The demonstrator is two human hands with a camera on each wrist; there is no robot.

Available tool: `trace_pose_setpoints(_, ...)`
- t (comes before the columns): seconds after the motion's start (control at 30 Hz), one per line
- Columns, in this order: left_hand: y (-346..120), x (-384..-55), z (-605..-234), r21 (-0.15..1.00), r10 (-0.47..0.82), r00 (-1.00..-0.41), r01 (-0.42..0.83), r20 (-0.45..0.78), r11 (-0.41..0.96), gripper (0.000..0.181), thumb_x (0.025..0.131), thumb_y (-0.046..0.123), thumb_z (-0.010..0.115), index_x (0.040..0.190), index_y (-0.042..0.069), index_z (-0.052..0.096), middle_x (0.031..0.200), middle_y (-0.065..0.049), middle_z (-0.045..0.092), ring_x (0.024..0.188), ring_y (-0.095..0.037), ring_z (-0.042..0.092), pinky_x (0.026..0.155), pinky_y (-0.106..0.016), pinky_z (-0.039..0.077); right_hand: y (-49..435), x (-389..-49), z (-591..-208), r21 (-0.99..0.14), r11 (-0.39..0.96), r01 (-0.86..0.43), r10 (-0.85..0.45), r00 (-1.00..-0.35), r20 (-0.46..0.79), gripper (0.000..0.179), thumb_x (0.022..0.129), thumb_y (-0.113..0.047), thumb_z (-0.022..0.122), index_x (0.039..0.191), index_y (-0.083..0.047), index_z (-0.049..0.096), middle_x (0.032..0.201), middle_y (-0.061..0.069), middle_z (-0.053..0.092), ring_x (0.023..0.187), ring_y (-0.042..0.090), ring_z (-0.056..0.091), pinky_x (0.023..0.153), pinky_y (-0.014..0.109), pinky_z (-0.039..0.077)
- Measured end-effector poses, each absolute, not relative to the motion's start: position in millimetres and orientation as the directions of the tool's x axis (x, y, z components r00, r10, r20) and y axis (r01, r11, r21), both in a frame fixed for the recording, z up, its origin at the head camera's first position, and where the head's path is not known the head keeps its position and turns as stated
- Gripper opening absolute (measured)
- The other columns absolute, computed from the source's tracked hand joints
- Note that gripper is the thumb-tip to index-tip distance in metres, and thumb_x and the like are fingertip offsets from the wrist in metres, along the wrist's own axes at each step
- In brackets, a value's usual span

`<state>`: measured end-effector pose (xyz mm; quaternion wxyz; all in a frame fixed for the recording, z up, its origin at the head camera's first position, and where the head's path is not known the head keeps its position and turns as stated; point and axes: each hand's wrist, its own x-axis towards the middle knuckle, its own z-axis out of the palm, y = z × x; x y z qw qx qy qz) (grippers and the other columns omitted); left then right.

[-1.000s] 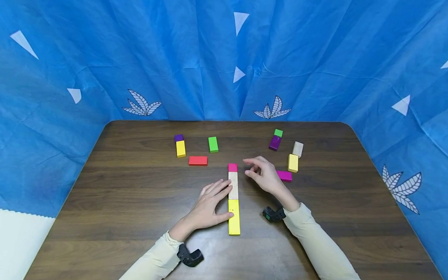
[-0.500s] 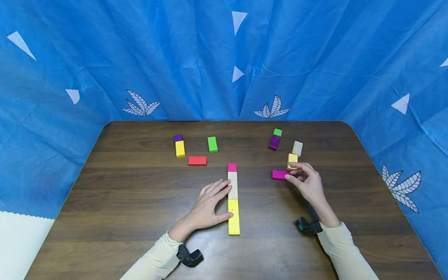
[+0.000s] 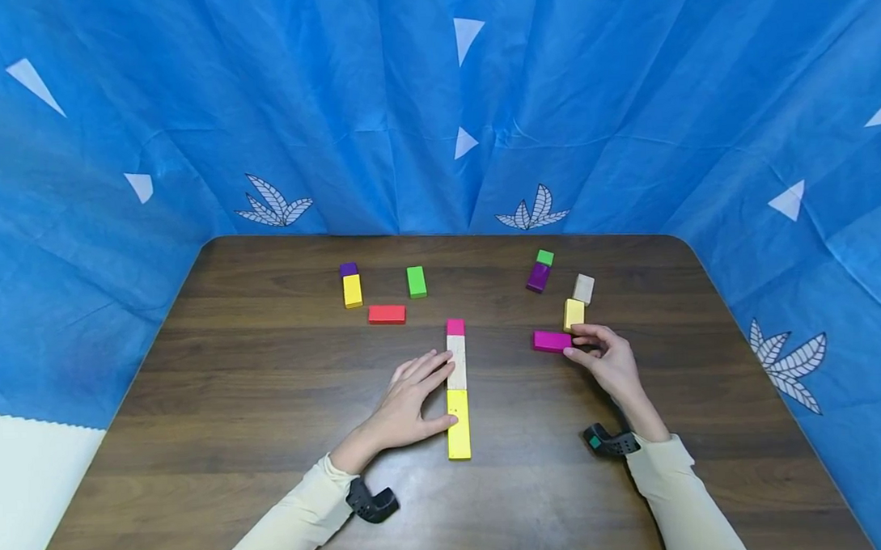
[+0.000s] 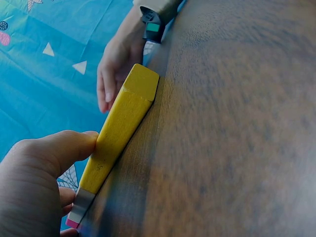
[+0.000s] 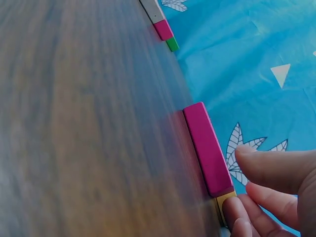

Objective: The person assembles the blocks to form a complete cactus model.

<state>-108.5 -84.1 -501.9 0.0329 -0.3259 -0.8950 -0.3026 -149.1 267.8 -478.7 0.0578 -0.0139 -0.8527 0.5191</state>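
Observation:
A straight row of blocks lies before me in the head view: a pink block (image 3: 455, 327) at the far end, a white block (image 3: 460, 375), then a yellow block (image 3: 458, 440) nearest. My left hand (image 3: 404, 407) rests along the row's left side, fingers spread, fingertips at the white block and thumb at the yellow one. To the right, my right hand (image 3: 609, 364) is at the right end of a magenta block (image 3: 550, 341). Its fingers reach the near end of a pale yellow block (image 3: 574, 313); in the right wrist view its thumb (image 5: 252, 163) stands apart from the magenta block.
Further blocks lie at the back of the brown wooden table (image 3: 270, 394): a red block (image 3: 387, 315), a green block (image 3: 416, 282), a yellow one (image 3: 352, 291) with a purple one (image 3: 349, 269) on the left. Dark purple (image 3: 538, 277), small green (image 3: 545, 257) and white ones (image 3: 583, 289) lie right.
My right hand has moved right, from beside the row to the right end of the magenta block, and has barely shifted in the last half second. My left hand stays on the row.

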Motion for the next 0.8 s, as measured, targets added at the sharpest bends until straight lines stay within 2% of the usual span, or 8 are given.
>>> trace_pose_setpoints(0.17, -85.1, -109.0, -502.1, 0.523, 0.562, -0.789, 0.598, 0.250, 0.607, 0.078, 0.081, 0.045, 0.071, 0.145, 0.008, 0.047, 0.154, -0.006, 0.041, 0.144, -0.032, 0.034, 0.113, -0.056, 0.027, 269.5, -151.9, -485.6, -0.870, 0.490, -0.049, 0.070, -0.993, 0.095, 0.039, 0.082, -0.006, 0.077, 0.117, 0.005, 0.066, 0.111, 0.025, 0.065, 0.084, -0.006, 0.058, 0.065, 0.013, 0.044)
trace_pose_setpoints(0.33, -85.2, -109.0, -502.1, 0.535, 0.561, -0.794, 0.587, 0.235, 0.607, 0.078, 0.082, 0.045, 0.071, 0.146, 0.008, 0.046, 0.155, -0.005, 0.040, 0.144, -0.032, 0.034, 0.113, -0.056, 0.026, 267.1, -153.3, -487.8, -0.817, 0.575, -0.050, 0.073, -0.991, 0.112, 0.039, 0.079, -0.004, 0.079, 0.117, 0.001, 0.069, 0.106, 0.020, 0.067, 0.080, -0.010, 0.055, 0.063, 0.011, 0.044)
trace_pose_setpoints(0.6, -84.7, -108.9, -502.0, 0.531, 0.560, -0.793, 0.591, 0.242, 0.608, 0.078, 0.082, 0.045, 0.071, 0.146, 0.008, 0.046, 0.155, -0.006, 0.041, 0.144, -0.032, 0.034, 0.112, -0.056, 0.028, 264.9, -153.6, -488.2, -0.758, 0.649, -0.071, 0.075, -0.985, 0.156, 0.034, 0.079, 0.000, 0.078, 0.112, 0.002, 0.071, 0.098, 0.020, 0.068, 0.077, -0.004, 0.055, 0.059, 0.011, 0.042)
trace_pose_setpoints(0.8, -84.7, -109.1, -501.7, 0.530, 0.560, -0.792, 0.592, 0.243, 0.607, 0.078, 0.081, 0.044, 0.071, 0.146, 0.008, 0.046, 0.155, -0.006, 0.041, 0.144, -0.033, 0.034, 0.112, -0.056, 0.028, 264.1, -152.9, -487.8, -0.754, 0.651, -0.083, 0.061, -0.985, 0.160, 0.031, 0.080, -0.001, 0.077, 0.111, 0.001, 0.071, 0.097, 0.018, 0.068, 0.076, -0.007, 0.053, 0.061, 0.010, 0.042)
